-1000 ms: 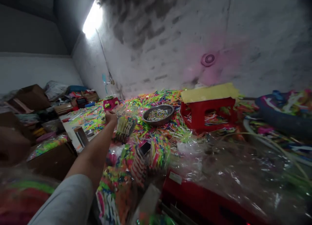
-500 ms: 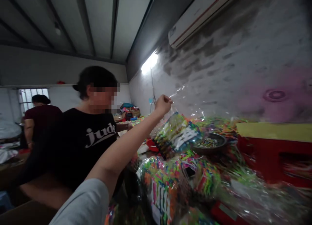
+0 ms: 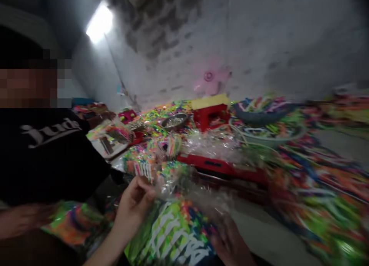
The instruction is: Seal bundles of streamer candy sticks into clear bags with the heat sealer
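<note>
A clear plastic bag (image 3: 173,235) of brightly coloured, knotted-looking pieces lies low in front of me, white, green and orange among them. The thumb and fingers of my left hand (image 3: 135,200) pinch the bag's film near its upper left. My right hand (image 3: 230,237) is at the bag's right side, smeared by motion, so its grip is not readable. Beyond my hands sits another clear bag (image 3: 144,170) packed with similar pieces.
At left a co-worker in a black shirt (image 3: 52,162) has a hand (image 3: 25,220) by another colourful bag (image 3: 76,221). A red case (image 3: 213,164), metal bowl (image 3: 174,120), red stool (image 3: 211,116), pink fan (image 3: 210,77) and full basin (image 3: 268,137) stand ahead. Colourful cords (image 3: 331,204) spread rightward.
My view has swung right and down. My left arm, stretched out with the bag raised, has drawn back, bringing the bag low before me. My right hand has come into view beside it.
</note>
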A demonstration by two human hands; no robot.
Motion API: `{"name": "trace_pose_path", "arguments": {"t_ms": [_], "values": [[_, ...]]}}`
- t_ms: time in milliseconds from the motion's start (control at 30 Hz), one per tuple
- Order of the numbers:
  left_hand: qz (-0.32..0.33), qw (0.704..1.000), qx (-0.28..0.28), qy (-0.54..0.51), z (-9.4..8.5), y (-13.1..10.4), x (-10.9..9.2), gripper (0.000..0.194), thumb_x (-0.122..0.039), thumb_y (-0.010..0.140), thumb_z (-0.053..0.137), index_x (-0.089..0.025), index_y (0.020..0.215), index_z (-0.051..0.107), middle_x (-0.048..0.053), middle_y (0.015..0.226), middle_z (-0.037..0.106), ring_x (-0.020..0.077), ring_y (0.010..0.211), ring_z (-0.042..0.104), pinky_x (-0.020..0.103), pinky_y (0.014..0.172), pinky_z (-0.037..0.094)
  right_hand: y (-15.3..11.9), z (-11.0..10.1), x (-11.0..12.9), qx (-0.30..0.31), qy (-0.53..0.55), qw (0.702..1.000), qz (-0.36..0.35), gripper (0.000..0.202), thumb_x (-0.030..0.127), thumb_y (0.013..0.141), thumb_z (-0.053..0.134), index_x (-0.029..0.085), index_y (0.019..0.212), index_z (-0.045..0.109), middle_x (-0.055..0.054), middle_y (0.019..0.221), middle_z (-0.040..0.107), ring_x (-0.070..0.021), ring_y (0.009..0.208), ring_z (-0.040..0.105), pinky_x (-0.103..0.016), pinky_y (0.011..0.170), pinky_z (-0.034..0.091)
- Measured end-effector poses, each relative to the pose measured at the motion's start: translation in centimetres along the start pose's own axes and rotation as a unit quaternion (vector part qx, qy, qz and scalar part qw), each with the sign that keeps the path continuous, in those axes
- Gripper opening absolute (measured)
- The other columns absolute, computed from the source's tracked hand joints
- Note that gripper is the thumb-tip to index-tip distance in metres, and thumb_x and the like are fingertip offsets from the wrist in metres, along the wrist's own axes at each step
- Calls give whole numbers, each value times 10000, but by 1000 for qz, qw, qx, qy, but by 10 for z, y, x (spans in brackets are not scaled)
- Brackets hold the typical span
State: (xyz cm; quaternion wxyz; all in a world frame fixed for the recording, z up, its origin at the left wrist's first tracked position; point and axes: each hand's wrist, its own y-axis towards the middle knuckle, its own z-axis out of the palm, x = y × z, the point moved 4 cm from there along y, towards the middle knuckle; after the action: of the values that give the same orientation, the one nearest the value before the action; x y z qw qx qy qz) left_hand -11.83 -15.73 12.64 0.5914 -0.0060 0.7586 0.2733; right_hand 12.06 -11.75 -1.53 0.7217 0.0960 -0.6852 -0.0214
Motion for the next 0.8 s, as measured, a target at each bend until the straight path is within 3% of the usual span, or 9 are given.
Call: {"name": "trace_pose_path", "arguments": {"t_ms": [167,300,400,467,533,633,800], "values": [[-62,997,33,13,-10,-43,35,205,-394,716,753,-232,757,634,-6,705,542,134,630,521,200,564,437,-10,-2,10,-58,64,994,63,367,557,738,687,194,761,640,-24,714,664,-197,680,624,-262,593,515],[-153,976,132,77,-25,-56,46,463,-439,649,781,-302,1087,718,10,699,598,175,635,574,260,619,507,-19,-13,34,-92,29,994,55,383,564,719,708,188,714,641,3,623,594,-156,583,549,-240,529,468],[-189,954,204,108,-28,-62,57,346,-465,654,765,-283,948,777,51,746,681,227,735,630,310,727,533,-20,-21,40,-105,-24,994,27,362,544,757,683,189,691,665,-17,672,636,-177,631,585,-254,563,490],[-183,952,222,109,-24,-65,64,241,-478,674,745,-261,773,783,66,742,704,245,764,640,304,711,533,-19,-27,38,-92,-53,994,-4,357,537,799,645,193,723,701,-37,736,685,-201,697,631,-273,620,519],[-155,963,199,94,-18,-64,69,232,-471,688,741,-240,666,750,74,766,710,249,809,640,293,716,530,-18,-35,34,-68,-79,994,-30,379,549,847,582,206,822,742,-60,821,727,-232,796,670,-300,692,544],[-130,979,155,26,-3,-58,72,227,-442,725,735,-221,687,697,74,913,703,231,919,631,291,825,513,-23,-50,28,-40,-112,992,-38,443,581,891,493,226,942,755,-81,923,751,-259,903,687,-326,749,561],[-168,959,192,-122,25,-42,75,295,-410,726,756,-215,711,536,4,694,654,149,651,607,239,641,507,-42,-75,25,-66,-149,987,-6,462,615,873,500,240,961,756,-89,992,746,-276,946,679,-355,836,549]]}}
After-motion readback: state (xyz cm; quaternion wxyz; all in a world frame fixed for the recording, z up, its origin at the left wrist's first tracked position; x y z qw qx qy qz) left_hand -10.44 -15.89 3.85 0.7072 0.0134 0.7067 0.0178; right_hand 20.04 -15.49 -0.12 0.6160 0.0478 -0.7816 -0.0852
